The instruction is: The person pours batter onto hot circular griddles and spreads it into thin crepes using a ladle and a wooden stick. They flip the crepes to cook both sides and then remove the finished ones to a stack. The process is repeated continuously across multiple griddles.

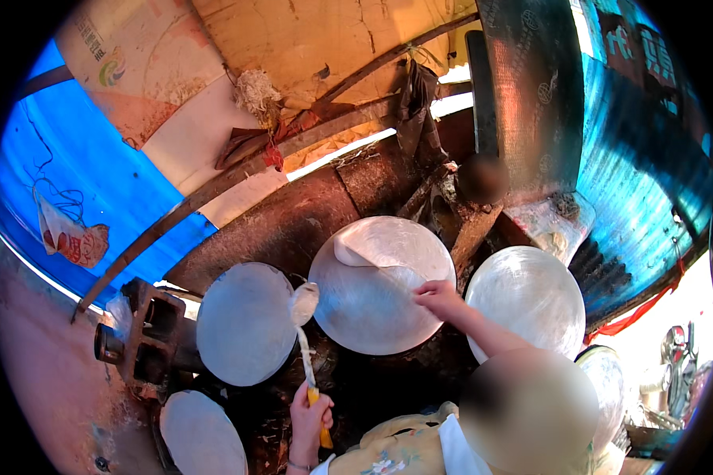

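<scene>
My left hand [312, 414] grips the yellow handle of a metal ladle [304, 304], whose bowl is coated with pale batter and held up between the left and middle griddles. Over the large round middle griddle [368, 323], my right hand [442, 300] has its fingertips pinched at the edge of what looks like a thin pale sheet [353, 254]. A fold of the sheet lies towards the griddle's upper left. Another round griddle [243, 323] stands on the left and one more [526, 297] on the right; both have bare, pale metal surfaces.
At lower left is a further round griddle [203, 436]. Another [603, 392] shows partly behind a blurred round area at right. A rusty metal block with square openings [154, 338] stands beside the left griddle. Behind them rises a brown wall panel [267, 222] with a bar across it.
</scene>
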A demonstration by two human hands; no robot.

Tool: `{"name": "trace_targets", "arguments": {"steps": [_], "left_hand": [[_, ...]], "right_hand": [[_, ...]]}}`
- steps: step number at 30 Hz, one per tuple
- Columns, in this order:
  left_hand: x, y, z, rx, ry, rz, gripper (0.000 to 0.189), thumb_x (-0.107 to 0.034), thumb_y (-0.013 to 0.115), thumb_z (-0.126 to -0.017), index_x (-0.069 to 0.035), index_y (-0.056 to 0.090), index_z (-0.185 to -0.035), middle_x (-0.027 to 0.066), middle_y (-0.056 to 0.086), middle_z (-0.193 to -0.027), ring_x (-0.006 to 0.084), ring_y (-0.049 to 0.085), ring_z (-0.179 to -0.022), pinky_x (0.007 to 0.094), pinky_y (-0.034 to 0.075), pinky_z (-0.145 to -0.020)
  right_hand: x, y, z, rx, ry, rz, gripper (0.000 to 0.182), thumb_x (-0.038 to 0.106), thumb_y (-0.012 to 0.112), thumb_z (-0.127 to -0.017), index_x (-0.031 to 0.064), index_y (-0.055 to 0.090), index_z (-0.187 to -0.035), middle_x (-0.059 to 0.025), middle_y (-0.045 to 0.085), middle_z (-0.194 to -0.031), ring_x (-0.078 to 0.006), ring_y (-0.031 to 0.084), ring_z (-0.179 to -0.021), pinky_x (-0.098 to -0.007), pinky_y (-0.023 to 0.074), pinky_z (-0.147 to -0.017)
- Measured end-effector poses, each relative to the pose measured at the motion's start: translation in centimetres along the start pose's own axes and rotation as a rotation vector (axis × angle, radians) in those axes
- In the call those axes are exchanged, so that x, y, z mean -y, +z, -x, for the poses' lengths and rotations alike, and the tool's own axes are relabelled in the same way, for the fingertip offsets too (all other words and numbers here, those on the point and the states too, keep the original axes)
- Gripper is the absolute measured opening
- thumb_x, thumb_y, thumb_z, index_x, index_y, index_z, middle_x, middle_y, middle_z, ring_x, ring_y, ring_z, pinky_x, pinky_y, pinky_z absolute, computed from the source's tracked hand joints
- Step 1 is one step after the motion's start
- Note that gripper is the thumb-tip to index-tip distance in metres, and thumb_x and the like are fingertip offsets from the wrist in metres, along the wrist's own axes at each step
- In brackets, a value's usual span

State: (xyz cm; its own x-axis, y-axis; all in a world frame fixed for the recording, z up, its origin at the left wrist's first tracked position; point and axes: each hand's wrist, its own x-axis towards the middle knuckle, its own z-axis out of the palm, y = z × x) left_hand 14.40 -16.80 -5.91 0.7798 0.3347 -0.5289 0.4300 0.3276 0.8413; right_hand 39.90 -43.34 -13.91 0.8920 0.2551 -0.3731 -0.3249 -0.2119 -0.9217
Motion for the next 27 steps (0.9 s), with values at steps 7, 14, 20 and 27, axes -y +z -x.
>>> {"name": "trace_targets", "arguments": {"steps": [7, 14, 20, 27], "left_hand": [[-1.7, 0.3, 5.3, 0.075, -0.023, 0.308, 0.058, 0.007, 0.046, -0.085, -0.011, 0.034, -0.138, 0.0099, 0.056, -0.074, 0.0065, 0.039, -0.041, 0.0191, 0.033, -0.037], [-0.6, -2.8, 7.0, 0.121, 0.182, 0.527, 0.048, 0.000, 0.050, -0.089, -0.008, 0.037, -0.135, 0.0085, 0.055, -0.075, 0.0052, 0.035, -0.040, 0.0183, 0.030, -0.036], [0.3, -3.2, 8.7, 0.046, 0.219, 0.784, 0.049, 0.000, 0.053, -0.088, -0.009, 0.039, -0.134, 0.0068, 0.054, -0.076, 0.0040, 0.035, -0.042, 0.0175, 0.031, -0.036], [-2.1, -2.7, 7.1, 0.123, 0.229, 0.865, 0.051, 0.004, 0.052, -0.084, -0.008, 0.039, -0.132, 0.0051, 0.050, -0.082, 0.0039, 0.039, -0.047, 0.0153, 0.033, -0.039]], "right_hand": [[1.6, 0.4, 1.1, 0.082, 0.175, -0.306, 0.017, 0.012, 0.067, -0.080, 0.0042, 0.061, -0.094, -0.0006, 0.045, -0.054, -0.0077, 0.036, -0.039, -0.0222, 0.0230, -0.035], [2.0, -4.6, -0.8, -0.028, 0.140, -0.212, 0.015, 0.010, 0.066, -0.080, 0.0054, 0.060, -0.093, -0.0004, 0.046, -0.055, -0.0068, 0.037, -0.039, -0.0217, 0.0237, -0.035], [3.2, -2.5, 1.4, 0.329, 0.249, -0.107, 0.014, 0.011, 0.066, -0.082, 0.0045, 0.059, -0.091, 0.0004, 0.045, -0.055, -0.0066, 0.035, -0.038, -0.0219, 0.0228, -0.034], [3.5, -3.1, -0.4, 0.194, 0.199, -0.060, 0.015, 0.010, 0.065, -0.081, 0.0036, 0.061, -0.093, -0.0019, 0.049, -0.055, -0.0077, 0.039, -0.038, -0.0225, 0.0249, -0.033]]}}
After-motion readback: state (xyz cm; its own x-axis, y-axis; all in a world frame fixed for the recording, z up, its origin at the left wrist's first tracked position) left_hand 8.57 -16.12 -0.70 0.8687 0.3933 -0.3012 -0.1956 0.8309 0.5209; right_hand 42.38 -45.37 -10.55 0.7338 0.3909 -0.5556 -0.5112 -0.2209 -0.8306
